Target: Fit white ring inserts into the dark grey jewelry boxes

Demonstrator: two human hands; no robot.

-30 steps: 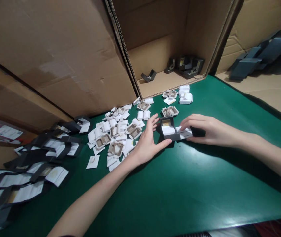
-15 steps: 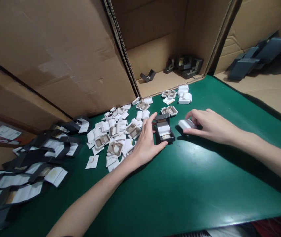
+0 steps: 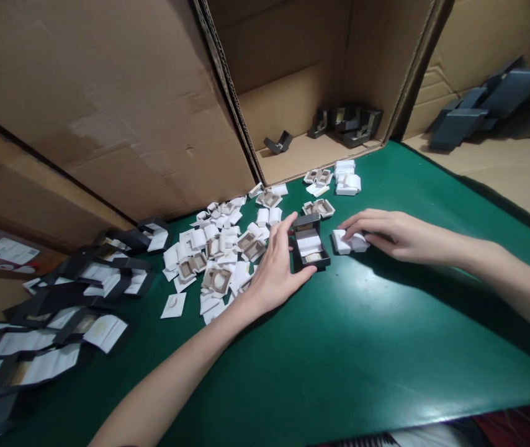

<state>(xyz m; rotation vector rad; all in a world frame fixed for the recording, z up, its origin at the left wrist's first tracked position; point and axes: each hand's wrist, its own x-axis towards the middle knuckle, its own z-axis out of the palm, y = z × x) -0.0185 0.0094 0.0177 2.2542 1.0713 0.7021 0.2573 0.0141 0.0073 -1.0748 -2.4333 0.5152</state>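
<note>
A small open black jewelry box (image 3: 310,245) stands on the green table with a white insert inside. My left hand (image 3: 277,267) curves round its left side, thumb at the front corner and a finger by the lid, holding it in place. Just right of the box lies a white folded insert (image 3: 342,243), low on the table. My right hand (image 3: 386,236) has its fingertips on that insert, the index finger bent over the top. The undersides of the right fingers are partly hidden.
Many white and grey inserts (image 3: 218,279) lie heaped left of my left hand. Open black boxes with white cards (image 3: 67,335) fill the left side. An open cardboard carton (image 3: 288,162) at the back holds several black boxes; more dark boxes (image 3: 470,118) sit far right.
My right hand has lowered the white insert to the table beside the black box, and its grip has shifted to fingers on top. My left hand has not moved.
</note>
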